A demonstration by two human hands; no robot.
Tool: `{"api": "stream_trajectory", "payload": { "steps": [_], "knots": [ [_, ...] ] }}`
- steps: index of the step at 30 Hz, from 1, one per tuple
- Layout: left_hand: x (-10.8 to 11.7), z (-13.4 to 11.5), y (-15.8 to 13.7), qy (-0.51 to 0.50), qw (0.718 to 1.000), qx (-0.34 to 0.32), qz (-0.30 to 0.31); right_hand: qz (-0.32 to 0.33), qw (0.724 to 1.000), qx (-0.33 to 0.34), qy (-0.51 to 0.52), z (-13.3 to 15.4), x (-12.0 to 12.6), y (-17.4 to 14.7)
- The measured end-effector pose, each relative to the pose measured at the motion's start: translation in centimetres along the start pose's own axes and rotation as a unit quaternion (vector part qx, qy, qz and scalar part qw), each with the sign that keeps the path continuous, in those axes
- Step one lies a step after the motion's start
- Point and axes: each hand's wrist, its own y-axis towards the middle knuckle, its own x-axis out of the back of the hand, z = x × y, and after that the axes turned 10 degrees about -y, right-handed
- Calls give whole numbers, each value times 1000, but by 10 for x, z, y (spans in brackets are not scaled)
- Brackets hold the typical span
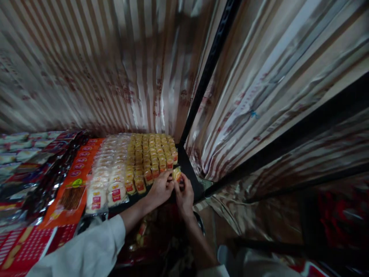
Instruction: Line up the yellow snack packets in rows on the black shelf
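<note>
Between the fingertips of both hands is a small yellow packaged snack point(176, 174) in clear wrap. My left hand point(160, 187) pinches it from the left, while my right hand point(184, 192) grips its right side with curled fingers. Just behind and to the left stand tight rows of matching yellow snack packs point(150, 154) with red labels, on a dark shelf point(187, 169). Left of those are rows of white round packaged snacks point(115, 192), also red-labelled. The snack in my hands is held over the shelf near its right end.
Orange snack packets point(70, 192), dark shiny packets point(47, 184) and red dotted packaging point(29, 246) line the left. A black metal post point(207, 80) rises at the shelf corner. Striped plastic sheeting point(138, 69) hangs behind; a dark bar point(282, 138) slants across the right.
</note>
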Motion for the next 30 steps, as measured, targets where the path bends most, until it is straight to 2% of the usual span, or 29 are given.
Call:
{"api": "stream_trajectory", "payload": {
  "steps": [3, 7, 11, 21, 27, 30],
  "knots": [
    [-13, -2, 15, 22, 1000, -8, -4, -26, 999, -24, 6, -10, -10, 30],
    [-24, 2, 28, 58, 997, 41, -6, -21, 999, -24, 20, -25, -26, 61],
    [-29, 11, 33, 90, 993, 74, 0, -17, 999, -25, 13, -31, -40, 80],
    [-31, 35, 32, 80, 993, 85, 5, 2, 999, 4, -31, -32, -52, 84],
    [-32, 44, 30, 66, 995, 71, -5, -25, 992, 22, -125, -33, -51, 84],
    [-33, 45, 27, 71, 996, 52, -5, -16, 987, 31, -160, -35, -54, 83]
  ]
}}
